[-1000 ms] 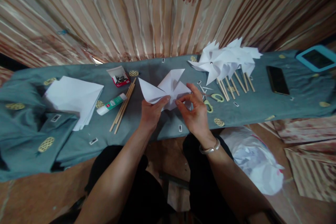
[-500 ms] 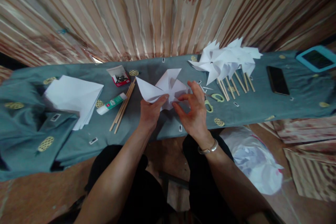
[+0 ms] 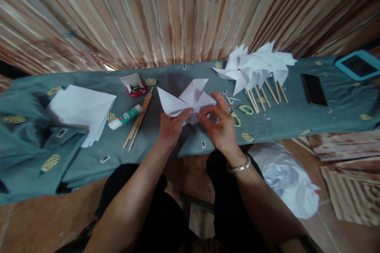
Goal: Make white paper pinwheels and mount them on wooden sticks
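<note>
A white paper pinwheel (image 3: 194, 93) without a stick is held over the cloth in front of me. My left hand (image 3: 173, 126) grips it from the near left, the thumb pressed close to its centre. At its right side is my right hand (image 3: 221, 124), thumb and forefinger pinched together on the lower right blade. Just to the right of that hand lie scissors with green handles (image 3: 236, 118). Left of the pinwheel are several wooden sticks (image 3: 138, 122), a glue stick (image 3: 126, 116) and an open red box of metal pins (image 3: 135, 88).
Finished pinwheels on sticks (image 3: 255, 67) lie in a row at the back right. Beyond them are a phone (image 3: 314, 89) and a blue-framed device (image 3: 358, 65). Folded white paper sheets (image 3: 81, 106) lie left. A plastic bag of paper scraps (image 3: 287, 182) sits on the floor.
The right thumb and forefinger have closed together at the pinwheel's lower right blade, where they were apart before. The pinwheel and both hands have shifted slightly to the right.
</note>
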Available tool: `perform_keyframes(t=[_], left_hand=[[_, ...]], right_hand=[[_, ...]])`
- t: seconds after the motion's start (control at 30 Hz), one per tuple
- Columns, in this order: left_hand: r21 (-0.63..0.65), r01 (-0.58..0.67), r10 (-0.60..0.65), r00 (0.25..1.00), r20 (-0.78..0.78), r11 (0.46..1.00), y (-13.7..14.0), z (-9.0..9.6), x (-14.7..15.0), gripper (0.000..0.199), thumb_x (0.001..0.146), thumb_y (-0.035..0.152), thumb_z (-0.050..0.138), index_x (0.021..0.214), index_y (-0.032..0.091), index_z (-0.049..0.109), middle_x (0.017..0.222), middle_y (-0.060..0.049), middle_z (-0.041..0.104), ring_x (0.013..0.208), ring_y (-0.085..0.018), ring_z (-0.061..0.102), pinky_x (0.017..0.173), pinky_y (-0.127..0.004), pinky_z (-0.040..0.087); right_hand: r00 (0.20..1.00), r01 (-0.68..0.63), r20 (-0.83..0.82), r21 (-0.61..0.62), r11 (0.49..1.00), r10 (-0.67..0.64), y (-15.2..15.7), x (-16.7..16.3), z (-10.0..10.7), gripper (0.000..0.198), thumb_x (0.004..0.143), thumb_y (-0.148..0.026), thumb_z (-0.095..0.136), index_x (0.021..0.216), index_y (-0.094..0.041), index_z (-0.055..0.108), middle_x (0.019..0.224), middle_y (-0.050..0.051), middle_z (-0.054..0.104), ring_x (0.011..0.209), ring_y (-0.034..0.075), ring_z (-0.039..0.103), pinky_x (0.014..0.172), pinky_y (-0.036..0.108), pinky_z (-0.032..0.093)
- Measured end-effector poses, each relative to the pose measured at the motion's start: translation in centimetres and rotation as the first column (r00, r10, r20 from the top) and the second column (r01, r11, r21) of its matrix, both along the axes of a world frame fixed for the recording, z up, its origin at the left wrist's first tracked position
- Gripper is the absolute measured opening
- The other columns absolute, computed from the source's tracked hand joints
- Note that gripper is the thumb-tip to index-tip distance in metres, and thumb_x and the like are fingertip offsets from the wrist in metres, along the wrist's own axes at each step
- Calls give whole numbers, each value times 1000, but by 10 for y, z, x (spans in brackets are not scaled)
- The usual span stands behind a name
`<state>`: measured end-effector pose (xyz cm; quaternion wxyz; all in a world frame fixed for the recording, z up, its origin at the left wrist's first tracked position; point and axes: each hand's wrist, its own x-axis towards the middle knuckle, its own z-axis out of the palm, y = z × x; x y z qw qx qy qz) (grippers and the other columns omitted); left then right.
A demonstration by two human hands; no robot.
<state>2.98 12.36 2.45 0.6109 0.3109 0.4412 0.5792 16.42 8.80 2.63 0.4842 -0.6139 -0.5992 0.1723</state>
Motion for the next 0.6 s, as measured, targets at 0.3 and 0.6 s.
perform_keyframes(t=[0.3,0.6], left_hand=[[25,-18,19,999,-28,1000,1,0,0,24,52,24,89,71,16,78,74,-3,77,69,-17,69,70,-29,55],[-29,-15,15,1000,-3,999,-1,3,2,25,47,24,90,68,17,77,71,-2,76,65,-17,68,68,-30,55]], right_hand=[[1000,16,-20,-5,1000,-16,2,0,-1,9,82,-28,71,77,-23,67,144,8,57,144,28,42,121,57,27],[1000,10,-18,-7,1000,-10,1,-1,0,8,82,-26,70,76,-22,67,144,8,57,143,28,43,120,56,30]])
